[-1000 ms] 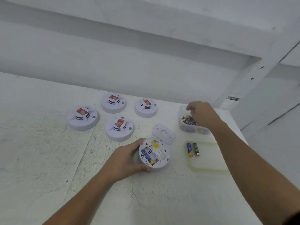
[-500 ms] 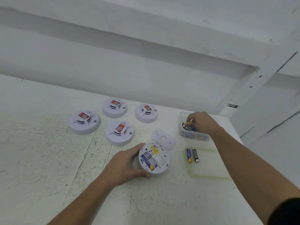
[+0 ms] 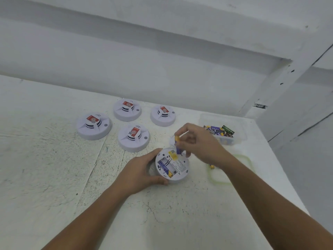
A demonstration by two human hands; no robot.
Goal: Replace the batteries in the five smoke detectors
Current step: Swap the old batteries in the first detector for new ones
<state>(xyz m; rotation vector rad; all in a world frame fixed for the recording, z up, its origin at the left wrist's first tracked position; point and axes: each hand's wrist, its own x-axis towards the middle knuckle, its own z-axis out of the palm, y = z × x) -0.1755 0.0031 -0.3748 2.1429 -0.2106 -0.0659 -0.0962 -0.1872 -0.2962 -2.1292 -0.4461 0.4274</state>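
The right hand [image 3: 200, 141] hides most of the cover plate [image 3: 172, 139] at its 9 o'clock; the forearm crosses the lid [image 3: 246, 159], leaving one yellow tip, probably a battery [image 3: 212, 166].

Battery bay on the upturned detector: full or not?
Half full: upturned white round smoke detector shows one purple-yellow battery seated, neighbouring slot bare; right hand pinches second battery above.

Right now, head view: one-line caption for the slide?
Left hand grips the opened smoke detector while the right hand pinches a battery above its compartment; four closed detectors sit behind.

The left hand [image 3: 142, 173] and right hand [image 3: 200, 143] are bare, on bare forearms.
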